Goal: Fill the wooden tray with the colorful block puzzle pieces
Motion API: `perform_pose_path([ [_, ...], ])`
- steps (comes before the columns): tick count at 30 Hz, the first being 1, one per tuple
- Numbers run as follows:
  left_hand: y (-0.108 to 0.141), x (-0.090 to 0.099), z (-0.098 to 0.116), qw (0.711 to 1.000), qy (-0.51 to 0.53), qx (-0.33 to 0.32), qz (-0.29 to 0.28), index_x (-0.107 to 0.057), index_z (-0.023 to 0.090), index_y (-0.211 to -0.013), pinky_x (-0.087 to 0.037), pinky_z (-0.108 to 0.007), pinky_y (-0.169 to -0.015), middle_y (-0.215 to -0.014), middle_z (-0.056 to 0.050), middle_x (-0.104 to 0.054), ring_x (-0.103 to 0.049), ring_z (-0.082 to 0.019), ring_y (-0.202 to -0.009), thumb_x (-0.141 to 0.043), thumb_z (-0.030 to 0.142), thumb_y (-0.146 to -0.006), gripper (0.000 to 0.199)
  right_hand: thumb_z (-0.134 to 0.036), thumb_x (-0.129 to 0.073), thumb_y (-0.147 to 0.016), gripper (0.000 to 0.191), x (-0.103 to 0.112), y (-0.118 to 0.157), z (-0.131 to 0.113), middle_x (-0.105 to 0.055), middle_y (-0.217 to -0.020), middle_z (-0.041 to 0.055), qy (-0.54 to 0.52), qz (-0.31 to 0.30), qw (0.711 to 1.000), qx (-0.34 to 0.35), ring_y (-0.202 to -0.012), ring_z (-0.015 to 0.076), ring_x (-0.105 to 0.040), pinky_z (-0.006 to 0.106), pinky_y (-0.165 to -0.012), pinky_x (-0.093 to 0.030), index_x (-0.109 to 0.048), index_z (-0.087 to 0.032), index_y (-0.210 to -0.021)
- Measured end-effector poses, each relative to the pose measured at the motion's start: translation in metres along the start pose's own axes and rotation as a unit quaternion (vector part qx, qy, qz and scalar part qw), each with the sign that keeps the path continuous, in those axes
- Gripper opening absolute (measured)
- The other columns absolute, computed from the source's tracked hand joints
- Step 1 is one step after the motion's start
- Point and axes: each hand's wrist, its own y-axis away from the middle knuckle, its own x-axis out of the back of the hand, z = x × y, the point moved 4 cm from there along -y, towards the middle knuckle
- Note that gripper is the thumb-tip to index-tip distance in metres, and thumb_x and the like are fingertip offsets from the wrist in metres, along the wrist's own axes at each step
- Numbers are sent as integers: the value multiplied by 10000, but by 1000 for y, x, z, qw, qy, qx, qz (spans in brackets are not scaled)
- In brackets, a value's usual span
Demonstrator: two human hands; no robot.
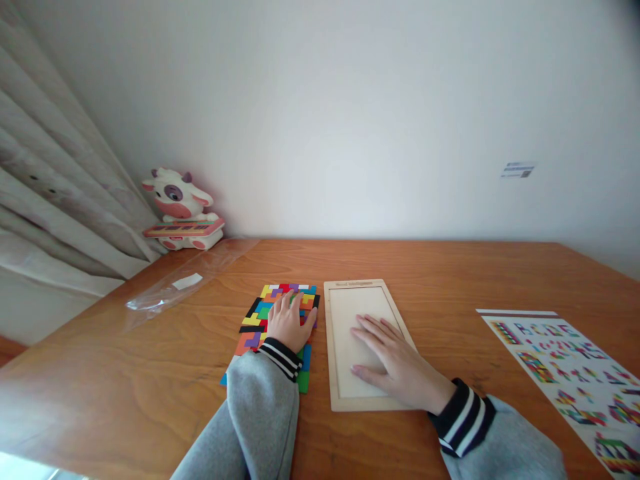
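Several flat, coloured puzzle pieces (pixel 253 321) lie packed together on the table, left of the middle. My left hand (pixel 290 321) rests palm down over them with its fingers spread, covering part of the pieces. Just to the right lies a pale wooden puzzle tray (pixel 345 347) with a raised rim and small lettering along its far edge. No pieces show inside its visible part. My right hand (pixel 387 357) lies flat on the tray's bottom, fingers stretched out.
A printed sheet of coloured patterns (pixel 565 380) lies at the right. A clear plastic bag (pixel 165 293) with a white label sits at the left. Behind it, a toy cow with a keyboard (pixel 183 210) stands near the curtain (pixel 55 180). The wall (pixel 375 120) borders the table's far edge.
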Motion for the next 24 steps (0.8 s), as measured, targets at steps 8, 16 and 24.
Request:
perform_pose_path([
  [8, -2, 6, 3, 999, 31, -25, -36, -641, 202, -1207, -498, -478, -995, -1261, -114, -658, -597, -315, -1181, -635, 422, -862, 409, -646, -493, -941, 693, -1, 0, 1, -379, -1593, 143, -3, 19, 1000, 13, -1496, 294, -304, 542, -1233, -226, -512, -184, -1457],
  [16, -2, 4, 2, 999, 11, -27, -40, -655, 248, -1232, -452, -547, -1044, -1373, -88, -610, -540, -334, -1260, -624, 404, -868, 397, -644, -497, -940, 686, -2, 0, 1, -377, -1595, 141, -4, 27, 1000, 15, -1493, 292, -311, 536, -1237, -212, -516, -188, -1453],
  [24, -4, -1, -2, 997, 31, -55, -39, -616, 230, -1302, -462, -507, -1062, -1385, -97, -596, -541, -317, -1256, -608, 384, -872, 456, -647, -488, -944, 690, 0, 0, 0, -371, -1600, 137, 3, 16, 1000, 9, -1495, 290, -307, 530, -1237, -217, -515, -179, -1450],
])
